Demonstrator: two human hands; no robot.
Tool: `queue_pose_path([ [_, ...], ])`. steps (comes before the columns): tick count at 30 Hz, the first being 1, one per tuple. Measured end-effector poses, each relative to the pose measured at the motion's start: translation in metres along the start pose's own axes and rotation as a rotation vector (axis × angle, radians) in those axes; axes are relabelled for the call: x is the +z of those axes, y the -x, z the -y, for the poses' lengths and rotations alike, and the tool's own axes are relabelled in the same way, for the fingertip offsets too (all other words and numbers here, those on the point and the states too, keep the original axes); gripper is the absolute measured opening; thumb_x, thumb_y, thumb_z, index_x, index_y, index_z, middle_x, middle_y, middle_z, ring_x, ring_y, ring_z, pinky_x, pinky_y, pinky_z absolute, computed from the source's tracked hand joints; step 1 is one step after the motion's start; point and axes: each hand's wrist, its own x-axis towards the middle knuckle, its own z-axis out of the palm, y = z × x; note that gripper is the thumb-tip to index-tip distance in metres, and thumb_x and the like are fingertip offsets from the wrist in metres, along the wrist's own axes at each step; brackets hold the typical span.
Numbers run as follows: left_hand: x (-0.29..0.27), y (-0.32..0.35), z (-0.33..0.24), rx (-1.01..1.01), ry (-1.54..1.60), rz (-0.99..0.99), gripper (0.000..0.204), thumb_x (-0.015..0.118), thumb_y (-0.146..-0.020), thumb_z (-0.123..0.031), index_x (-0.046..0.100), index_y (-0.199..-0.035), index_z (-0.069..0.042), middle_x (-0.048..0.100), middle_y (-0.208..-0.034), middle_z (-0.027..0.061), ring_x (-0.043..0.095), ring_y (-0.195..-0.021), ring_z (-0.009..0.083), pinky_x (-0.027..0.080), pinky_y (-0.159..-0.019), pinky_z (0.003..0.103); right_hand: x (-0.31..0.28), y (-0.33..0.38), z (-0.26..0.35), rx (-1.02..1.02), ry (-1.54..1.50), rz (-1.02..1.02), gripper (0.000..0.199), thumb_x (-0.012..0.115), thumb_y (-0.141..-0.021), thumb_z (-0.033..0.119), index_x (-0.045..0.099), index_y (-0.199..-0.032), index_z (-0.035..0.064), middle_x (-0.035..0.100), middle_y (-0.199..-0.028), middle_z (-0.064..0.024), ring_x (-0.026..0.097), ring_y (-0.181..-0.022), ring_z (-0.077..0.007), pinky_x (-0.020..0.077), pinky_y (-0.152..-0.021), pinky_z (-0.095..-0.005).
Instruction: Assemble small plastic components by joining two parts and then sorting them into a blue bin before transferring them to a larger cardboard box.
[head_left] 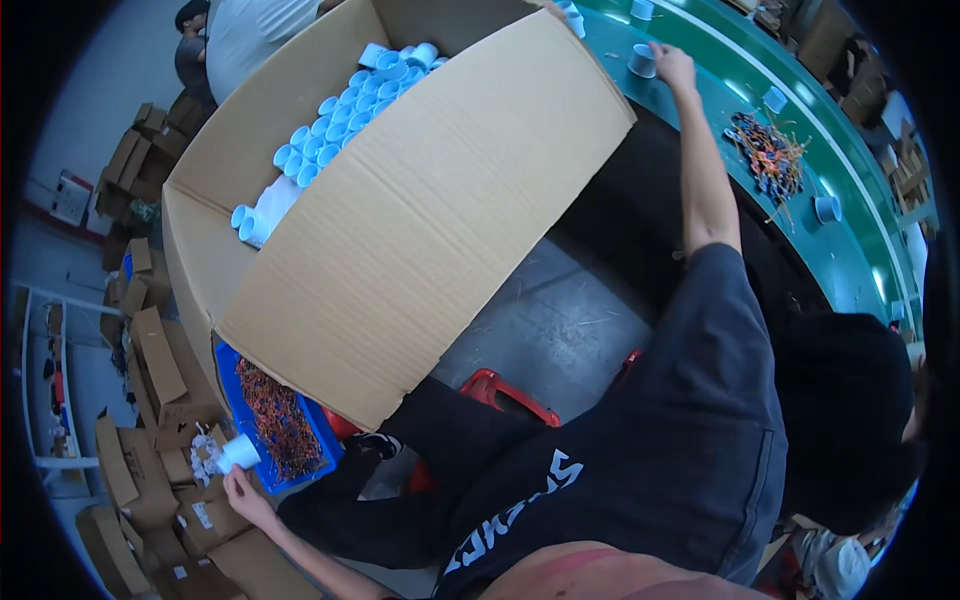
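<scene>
At the lower left, my left hand (240, 486) pinches a pale blue cup (239, 453) by its side, next to a blue bin (325, 432) of small reddish-orange stringy pieces (275, 415). My right arm reaches far over to the green belt (720, 95). There my right hand (674, 68) has its fingers closed at the rim of another pale blue cup (642, 62). Between my arms stands a large open cardboard box (420, 210). Inside it, many similar cups (345, 118) lie in close rows, with a few loose near the left side.
On the belt lie a heap of orange and dark stringy pieces (770, 158) and more single cups (827, 208). Stacked cardboard boxes (160, 400) fill the left side. Red plastic stool-like parts (510, 395) show below the box. A person (192, 55) stands at the far upper left.
</scene>
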Motion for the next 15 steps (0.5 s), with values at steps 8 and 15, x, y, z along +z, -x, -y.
queue_pose_path([
  [8,0.039,0.002,-0.125,0.25,-0.385,-0.003,0.021,0.073,-0.079,-0.018,0.069,-0.087,0.001,0.061,-0.108,0.0196,0.061,-0.095,0.0304,0.047,-0.083,0.033,-0.151,0.31,0.186,-0.436,-0.784,-0.007,0.025,0.052,-0.096,0.025,0.062,-0.099,0.0028,0.064,-0.08,-0.0067,0.057,-0.065,-0.0154,0.0472,-0.059,-0.0289],
  [15,0.026,0.081,-0.124,0.313,-0.239,0.173,0.022,0.072,-0.077,-0.021,0.067,-0.085,-0.001,0.059,-0.101,0.0132,0.063,-0.085,0.0268,0.051,-0.074,0.034,-0.133,0.543,0.389,-1.377,-1.144,0.624,0.028,0.067,-0.076,0.004,0.061,-0.103,0.0018,0.061,-0.083,-0.0114,0.06,-0.066,-0.0285,0.0483,-0.059,-0.0332],
])
